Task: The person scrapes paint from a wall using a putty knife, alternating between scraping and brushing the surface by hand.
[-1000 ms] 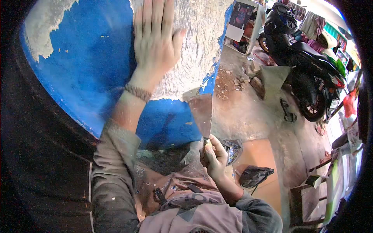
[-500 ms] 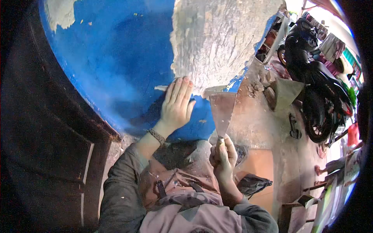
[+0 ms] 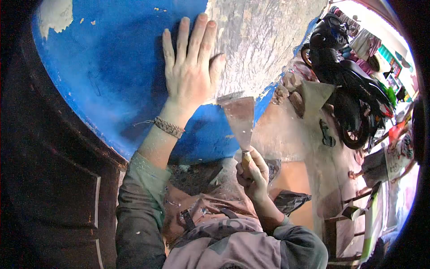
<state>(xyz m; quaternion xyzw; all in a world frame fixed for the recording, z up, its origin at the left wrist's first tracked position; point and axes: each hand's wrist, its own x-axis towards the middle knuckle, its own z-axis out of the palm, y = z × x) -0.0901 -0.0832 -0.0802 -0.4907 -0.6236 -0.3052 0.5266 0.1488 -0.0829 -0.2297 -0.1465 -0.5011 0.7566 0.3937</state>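
In front of me rises a wall with blue paint (image 3: 121, 80), from which a broad patch has come away and bares rough whitish plaster (image 3: 255, 49). My left hand (image 3: 191, 74) lies flat on the wall with fingers spread, at the border between the blue paint and the bare patch. A braided bracelet (image 3: 169, 127) circles that wrist. My right hand (image 3: 253, 174) is wrapped round the handle of a scraper (image 3: 241, 119). The scraper's wide blade points up, its edge at the lower border of the bare plaster.
A dark wooden door (image 3: 53, 179) stands at the left. On the right are a black motorcycle (image 3: 345, 76), stone lumps (image 3: 295, 102) and a wooden rack (image 3: 345, 228). A black plastic bag (image 3: 290, 201) lies on the floor near my right arm.
My left hand has moved up the wall and its fingers have spread. The scraper in my right hand has shifted left and slightly up. The view has turned a little.
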